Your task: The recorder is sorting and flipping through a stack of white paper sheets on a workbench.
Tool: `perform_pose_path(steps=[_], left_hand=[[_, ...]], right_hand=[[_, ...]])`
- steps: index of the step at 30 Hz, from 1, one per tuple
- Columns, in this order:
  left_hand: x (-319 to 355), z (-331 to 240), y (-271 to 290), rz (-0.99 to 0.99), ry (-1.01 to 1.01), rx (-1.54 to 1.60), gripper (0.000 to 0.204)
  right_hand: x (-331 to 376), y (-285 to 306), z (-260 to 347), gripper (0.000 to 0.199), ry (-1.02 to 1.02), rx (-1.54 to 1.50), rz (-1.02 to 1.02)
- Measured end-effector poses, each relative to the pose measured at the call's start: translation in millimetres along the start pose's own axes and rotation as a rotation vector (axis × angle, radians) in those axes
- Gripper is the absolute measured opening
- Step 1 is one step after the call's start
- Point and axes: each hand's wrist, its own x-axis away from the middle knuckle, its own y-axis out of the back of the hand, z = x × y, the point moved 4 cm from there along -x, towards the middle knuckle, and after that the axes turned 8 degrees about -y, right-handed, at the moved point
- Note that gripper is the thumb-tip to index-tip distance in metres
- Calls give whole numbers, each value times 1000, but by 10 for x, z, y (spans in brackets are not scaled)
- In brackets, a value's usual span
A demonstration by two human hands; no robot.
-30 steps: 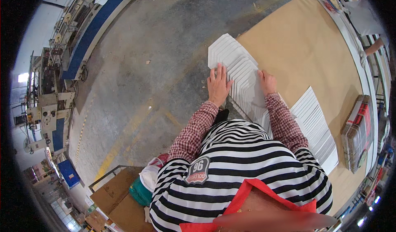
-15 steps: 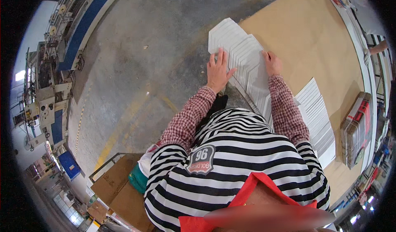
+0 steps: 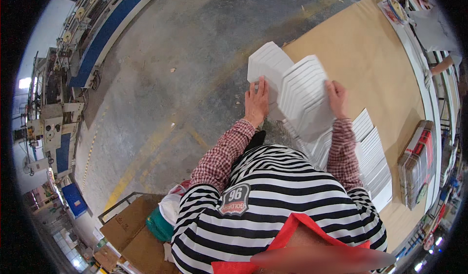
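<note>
Likely light, slippery white sheets [image 3: 303,89] left of my right grip [image 3: 338,100], pinched edgewise, best hold; left grip [image 3: 256,103]: can't tell

I see white sheets [image 3: 303,91], a tan table [image 3: 363,54], black-and-white striped shirt [image 3: 292,192], red-and-white checked sleeves [image 3: 222,152], grey floor [image 3: 156,74].

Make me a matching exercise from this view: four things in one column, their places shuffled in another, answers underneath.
1. Bare right hand
2. Bare left hand
3. Rectangular blue bin
4. Rectangular brown-and-red bundle

A. On the flat tan tabletop
B. At the right edge of the raised, fanned white sheets
C. Toward the picture's far left
D. At the left edge of the neighbouring angled white stack

Pairs: 1-B, 2-D, 3-C, 4-A
</note>
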Motion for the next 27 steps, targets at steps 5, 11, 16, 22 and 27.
perform_pose_path(steps=[5,11,16,22,27], left_hand=[[0,-78,150,-94,-34,229,62],[16,-28,16,-61,-73,13,57],[-16,-44,-1,-95,-46,70,54],[-30,-1,28,-114,-32,69,50],[-16,-13,60,-99,-7,69,49]], right_hand=[[31,-654,-246,37,41,89,12],[-170,-743,-455,38,8,222,7],[-318,-647,-511,39,53,313,-33],[-211,-717,-478,37,74,406,-67],[-223,-712,-491,37,106,379,-41]])
